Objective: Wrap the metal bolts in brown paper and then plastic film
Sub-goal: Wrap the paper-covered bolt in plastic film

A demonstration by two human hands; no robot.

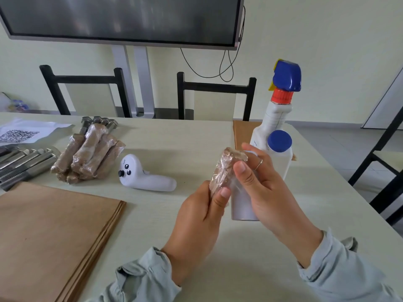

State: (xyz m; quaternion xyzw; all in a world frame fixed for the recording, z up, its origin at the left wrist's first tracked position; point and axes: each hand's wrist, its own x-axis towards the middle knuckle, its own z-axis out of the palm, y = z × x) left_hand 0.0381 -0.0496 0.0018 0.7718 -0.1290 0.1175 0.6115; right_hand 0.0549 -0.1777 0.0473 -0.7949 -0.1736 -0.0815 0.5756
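Head view: the left hand (199, 214) grips the lower end of a wrapped bolt (226, 171), fingers curled round it. The right hand (261, 182) pinches plastic film (234, 188) against its upper part, thumb in front.

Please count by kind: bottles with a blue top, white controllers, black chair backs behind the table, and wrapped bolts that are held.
Bottles with a blue top: 2
White controller: 1
Black chair backs: 2
Wrapped bolt, held: 1
Total: 6
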